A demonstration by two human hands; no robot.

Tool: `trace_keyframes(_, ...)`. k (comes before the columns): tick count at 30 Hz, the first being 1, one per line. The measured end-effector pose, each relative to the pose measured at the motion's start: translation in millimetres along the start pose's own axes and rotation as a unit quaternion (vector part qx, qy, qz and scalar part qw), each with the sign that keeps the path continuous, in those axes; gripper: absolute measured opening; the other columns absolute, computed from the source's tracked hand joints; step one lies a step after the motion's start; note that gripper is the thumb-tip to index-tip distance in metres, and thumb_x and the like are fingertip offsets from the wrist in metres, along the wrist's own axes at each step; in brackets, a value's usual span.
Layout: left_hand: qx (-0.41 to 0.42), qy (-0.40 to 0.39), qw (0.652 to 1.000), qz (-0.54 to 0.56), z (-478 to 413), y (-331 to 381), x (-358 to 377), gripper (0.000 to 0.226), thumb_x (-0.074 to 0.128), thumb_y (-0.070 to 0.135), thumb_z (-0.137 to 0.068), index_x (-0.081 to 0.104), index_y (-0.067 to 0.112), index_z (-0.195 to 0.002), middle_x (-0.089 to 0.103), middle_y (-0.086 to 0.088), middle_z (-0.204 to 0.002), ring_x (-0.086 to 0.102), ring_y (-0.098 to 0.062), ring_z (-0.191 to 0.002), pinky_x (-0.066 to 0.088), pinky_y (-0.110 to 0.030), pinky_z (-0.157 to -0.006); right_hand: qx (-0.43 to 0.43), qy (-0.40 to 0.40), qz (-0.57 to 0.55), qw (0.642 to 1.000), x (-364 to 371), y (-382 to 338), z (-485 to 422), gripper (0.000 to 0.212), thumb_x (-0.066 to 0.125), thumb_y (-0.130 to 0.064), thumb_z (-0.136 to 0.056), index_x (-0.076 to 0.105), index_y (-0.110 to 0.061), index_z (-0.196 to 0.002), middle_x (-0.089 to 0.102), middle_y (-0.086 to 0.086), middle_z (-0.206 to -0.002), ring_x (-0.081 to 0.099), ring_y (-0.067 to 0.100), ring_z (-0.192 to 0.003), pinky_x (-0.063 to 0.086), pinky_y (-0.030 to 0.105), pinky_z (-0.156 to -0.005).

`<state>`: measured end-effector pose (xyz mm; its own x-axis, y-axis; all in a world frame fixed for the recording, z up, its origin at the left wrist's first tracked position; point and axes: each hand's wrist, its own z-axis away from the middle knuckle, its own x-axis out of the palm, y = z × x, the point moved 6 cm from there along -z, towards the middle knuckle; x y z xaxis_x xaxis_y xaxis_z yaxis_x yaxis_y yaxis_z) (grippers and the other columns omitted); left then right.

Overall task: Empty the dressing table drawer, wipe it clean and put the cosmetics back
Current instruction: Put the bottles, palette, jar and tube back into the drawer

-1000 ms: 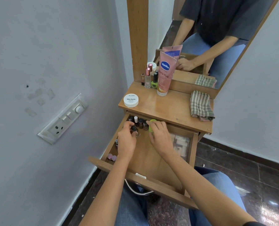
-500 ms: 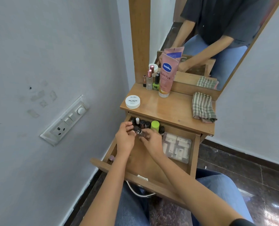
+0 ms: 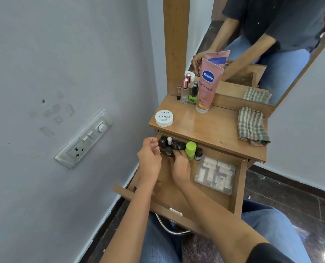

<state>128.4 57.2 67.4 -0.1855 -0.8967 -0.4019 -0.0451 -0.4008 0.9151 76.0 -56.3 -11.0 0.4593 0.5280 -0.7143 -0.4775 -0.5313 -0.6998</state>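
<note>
Head view puts your denim knees (image 3: 157,242) nearest, with a curved metal bar (image 3: 167,229) just below the front panel of the open drawer (image 3: 154,205), which both forearms cross. Your left hand (image 3: 149,160) hovers at the drawer's back left corner, its fingers curled in on themselves with nothing seen inside them. Your right hand (image 3: 179,166) sits just to its right, low in the drawer, fingertips curled round a small dark bottle (image 3: 168,151) that stands upright between the two hands. Directly beyond your right fingers, a row of small nail polish bottles (image 3: 175,144) lines the drawer's back wall and crowds the space there. A green-capped container (image 3: 190,149) touches the right side of that hand, with one more tiny dark bottle (image 3: 198,154) past it. Further right of the right hand, a clear plastic box (image 3: 214,174) holds white pieces and lies flat on the drawer floor. Beyond both hands, on the tabletop (image 3: 211,128), a white jar (image 3: 164,118) marked nail polish sits ahead of the left hand. A folded checked cloth (image 3: 252,127) lies far right. Farthest back, against the mirror (image 3: 252,54), stand a lipstick (image 3: 178,93), a pink-capped glass bottle (image 3: 184,92), a green polish bottle (image 3: 193,96) and a pink Vaseline tube (image 3: 207,86). Well left of your left hand, a switch panel (image 3: 83,141) is fixed to the wall.
</note>
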Motion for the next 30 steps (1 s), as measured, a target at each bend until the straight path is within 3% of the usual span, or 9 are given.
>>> trace_keyframes(6, 0.015, -0.010, 0.999, -0.041, -2.9, 0.7, 1.0, 0.034, 0.045, -0.008, -0.091, 0.055, 0.009, -0.118, 0.064, -0.007, -0.111, 0.062, -0.015, -0.104, 0.050, -0.030, -0.095, 0.026, 0.024, 0.006, 0.999, 8.3, 8.2, -0.2, 0.026, 0.048, -0.006, -0.091, 0.048, -0.009, -0.117, 0.062, 0.014, -0.106, 0.059, 0.035, -0.096, 0.049, 0.041, -0.072)
trace_keyframes(15, 0.029, -0.015, 0.997, -0.067, -2.2, -1.8, 3.3, 0.031, 0.046, -0.006, -0.091, 0.056, 0.007, -0.117, 0.066, -0.009, -0.110, 0.063, -0.017, -0.103, 0.052, -0.032, -0.094, 0.021, 0.019, 0.035, 0.999, 10.8, 11.6, -7.6, 0.024, 0.046, -0.006, -0.090, 0.048, -0.011, -0.114, 0.065, 0.011, -0.103, 0.063, 0.035, -0.093, 0.051, 0.040, -0.070)
trace_keyframes(30, 0.036, -0.012, 0.997, -0.069, 0.0, -1.4, 1.0, 0.029, 0.047, -0.005, -0.090, 0.056, 0.007, -0.115, 0.065, -0.006, -0.105, 0.063, -0.015, -0.098, 0.050, -0.023, -0.088, 0.013, -0.008, 0.041, 0.999, 4.0, 9.1, -4.2, 0.014, 0.040, -0.003, -0.091, 0.043, -0.005, -0.105, 0.062, 0.018, -0.097, 0.061, 0.039, -0.087, 0.047, 0.041, -0.066)
